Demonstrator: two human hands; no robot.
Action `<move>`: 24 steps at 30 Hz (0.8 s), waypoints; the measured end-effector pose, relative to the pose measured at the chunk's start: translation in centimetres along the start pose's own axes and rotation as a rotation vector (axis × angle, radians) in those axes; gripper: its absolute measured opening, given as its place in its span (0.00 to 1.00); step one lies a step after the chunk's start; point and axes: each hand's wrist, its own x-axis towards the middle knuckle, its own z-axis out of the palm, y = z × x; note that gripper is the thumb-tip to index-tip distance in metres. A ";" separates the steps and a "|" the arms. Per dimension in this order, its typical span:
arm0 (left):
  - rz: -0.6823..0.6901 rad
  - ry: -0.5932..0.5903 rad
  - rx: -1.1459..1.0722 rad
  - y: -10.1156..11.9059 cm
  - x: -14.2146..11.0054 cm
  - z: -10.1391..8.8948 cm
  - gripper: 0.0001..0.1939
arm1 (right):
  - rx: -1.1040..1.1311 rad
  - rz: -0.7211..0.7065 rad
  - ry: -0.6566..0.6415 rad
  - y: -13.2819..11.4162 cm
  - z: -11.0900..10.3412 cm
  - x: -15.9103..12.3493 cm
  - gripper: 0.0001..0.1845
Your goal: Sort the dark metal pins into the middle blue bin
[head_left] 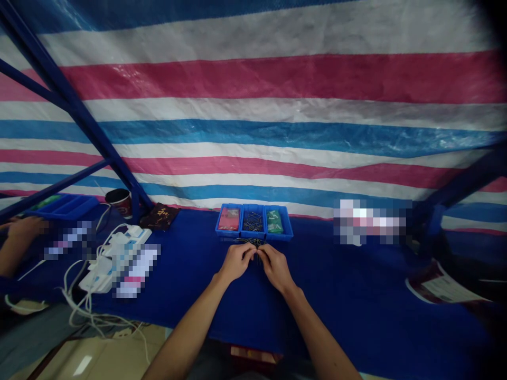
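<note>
My left hand [237,261] and my right hand [276,268] meet over the blue table, fingers pinched and fingertips nearly touching. Whatever small item lies between them is too tiny to make out. Just beyond the fingertips is a loose pile of thin dark screw-like pieces [246,240], partly covered by my hands. Behind it stand three joined blue bins. The left bin [217,224] holds a pink packet [229,218], the middle bin [253,234] many dark screw-like pieces [252,220], and the right bin [288,230] a green packet [274,221].
At left lie a white power strip [114,258] with tangled cables, a dark pouch [160,216], and a cup [119,203]. Another person's hand [27,232] is near a blue tray [65,208]. Blue frame bars [85,121] slant before a striped sheet [277,79]. A dark red-and-white item [447,285] is at right.
</note>
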 end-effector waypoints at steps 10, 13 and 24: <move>0.002 -0.003 -0.009 -0.1 0.1 0.1 0.15 | -0.001 0.009 -0.002 -0.2 -0.3 0.1 0.14; -0.002 -0.003 -0.009 -0.2 0.1 0.1 0.16 | -0.004 0.002 0.012 -0.3 -0.3 0.1 0.15; 0.000 0.000 -0.007 -0.1 0.1 0.1 0.16 | 0.009 0.007 0.007 -0.1 -0.2 0.1 0.13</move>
